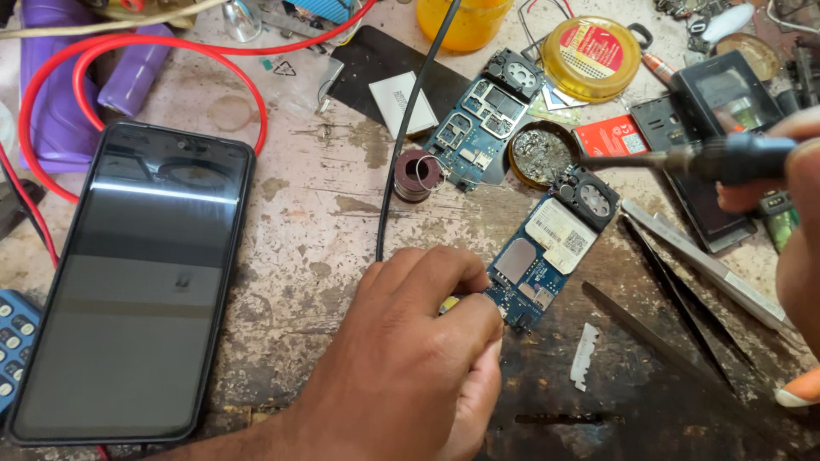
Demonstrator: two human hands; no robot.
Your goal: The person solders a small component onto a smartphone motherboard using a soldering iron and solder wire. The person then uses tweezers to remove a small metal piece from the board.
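My left hand [418, 350] rests on the worn bench and pinches a small yellow-tipped part against the lower end of a blue phone circuit board [547, 248]. That board lies diagonally, with a round speaker at its top and a white label in its middle. My right hand [790, 196] comes in from the right edge and grips a dark soldering iron [700, 160]. The iron's tip points left over a round tin of solder dross [541, 154], just above the board's speaker.
A large black smartphone [137, 282] lies face up at left, ringed by a red cable [137, 60]. A second blue board [483, 111], a solder wire spool [418, 175], a yellow flux tin [591, 49], tweezers [683, 290] and a black cable [410, 119] crowd the bench.
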